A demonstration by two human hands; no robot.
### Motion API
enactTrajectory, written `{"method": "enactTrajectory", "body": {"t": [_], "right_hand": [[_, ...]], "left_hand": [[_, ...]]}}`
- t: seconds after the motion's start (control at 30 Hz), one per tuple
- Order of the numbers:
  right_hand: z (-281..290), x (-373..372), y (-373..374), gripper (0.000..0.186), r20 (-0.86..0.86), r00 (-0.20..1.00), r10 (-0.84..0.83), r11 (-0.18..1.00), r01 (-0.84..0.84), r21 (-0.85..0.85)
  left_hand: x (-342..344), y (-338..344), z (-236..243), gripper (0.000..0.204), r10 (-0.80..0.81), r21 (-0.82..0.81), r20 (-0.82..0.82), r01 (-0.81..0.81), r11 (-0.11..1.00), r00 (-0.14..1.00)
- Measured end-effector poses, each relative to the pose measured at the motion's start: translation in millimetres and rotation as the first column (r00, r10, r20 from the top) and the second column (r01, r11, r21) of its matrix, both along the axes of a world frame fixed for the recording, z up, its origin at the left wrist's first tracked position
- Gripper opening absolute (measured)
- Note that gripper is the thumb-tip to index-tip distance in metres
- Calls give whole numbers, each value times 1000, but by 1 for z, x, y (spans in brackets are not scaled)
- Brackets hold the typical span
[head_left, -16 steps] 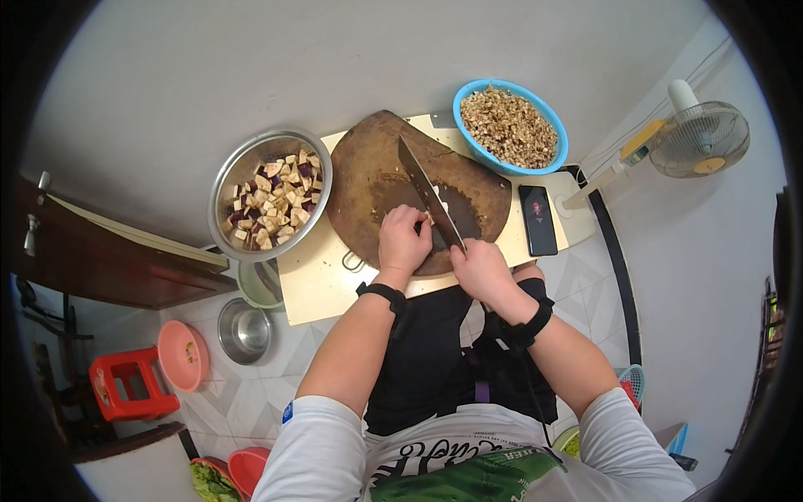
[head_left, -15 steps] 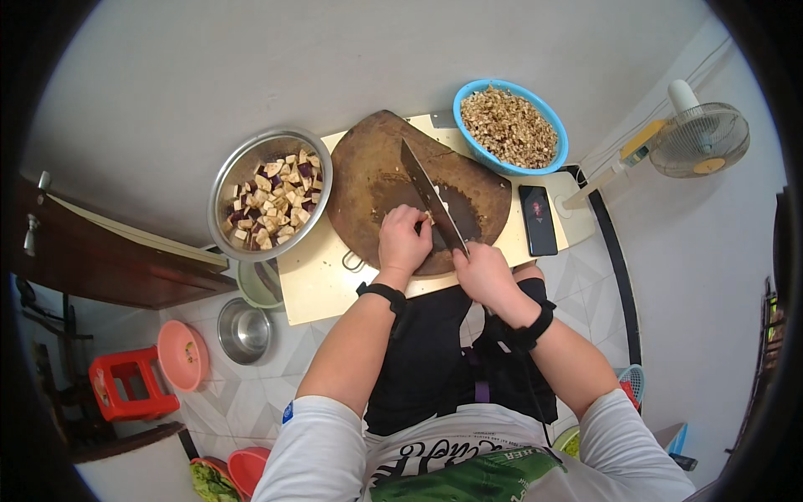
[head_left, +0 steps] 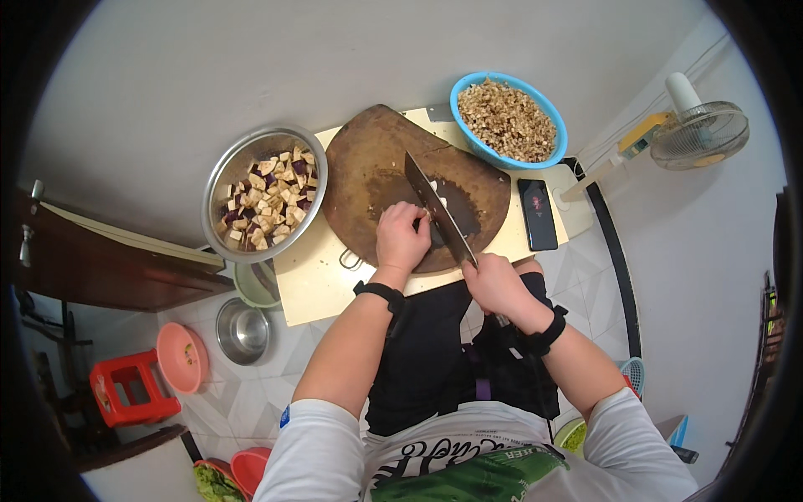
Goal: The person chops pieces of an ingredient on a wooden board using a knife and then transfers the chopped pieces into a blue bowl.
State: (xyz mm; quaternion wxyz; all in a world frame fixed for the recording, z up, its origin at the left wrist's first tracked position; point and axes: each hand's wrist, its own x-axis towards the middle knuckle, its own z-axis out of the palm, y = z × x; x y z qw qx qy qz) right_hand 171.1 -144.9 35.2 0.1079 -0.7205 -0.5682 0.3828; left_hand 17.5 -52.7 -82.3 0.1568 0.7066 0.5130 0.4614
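My right hand (head_left: pixel 499 284) grips the handle of a cleaver-like kitchen knife (head_left: pixel 443 214), its long dark blade slanting away to the far left over a worn wooden cutting board (head_left: pixel 361 155). My left hand (head_left: pixel 402 239) rests on the board with curled fingers, its fingertips close against the blade's left side. Those fingers pinch a small pale piece of food (head_left: pixel 429 217), mostly hidden, its kind unclear. Just right of the blade lie a few small white pieces (head_left: pixel 442 202). The middle of the board looks dark and wet.
A steel bowl (head_left: pixel 214 177) of cubed eggplant (head_left: pixel 269 197) stands left of the board. Behind right is a blue basin (head_left: pixel 555 117) of chopped brown food (head_left: pixel 507 120). A phone (head_left: pixel 537 215) lies at right, near a fan (head_left: pixel 698 135). Basins and a red stool (head_left: pixel 134 389) sit at lower left.
The knife and my right hand have shifted slightly right and nearer me, the blade moving a little away from my left fingertips. More white pieces show beside the blade. The view has tilted slightly.
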Motion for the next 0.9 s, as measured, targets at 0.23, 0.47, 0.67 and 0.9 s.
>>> {"method": "enactTrajectory", "body": {"t": [0.23, 0.47, 0.67, 0.9], "right_hand": [[-25, -17, 57, 40, -2, 1000, 25, 993, -24, 112], [-28, -11, 49, 38, 65, 997, -31, 965, 12, 262], [-21, -6, 27, 34, 69, 998, -2, 943, -22, 332], [-18, -10, 24, 33, 83, 996, 11, 946, -37, 321]], "left_hand": [[0, 1, -1, 7, -5, 78, -1, 5, 997, 1000], [1, 1, -4, 7, 3, 9, 35, -3, 1000, 999], [2, 1, -3, 9, 20, 23, 13, -20, 1000, 1000], [2, 2, -2, 8, 19, 38, 24, -20, 999, 1000]]}}
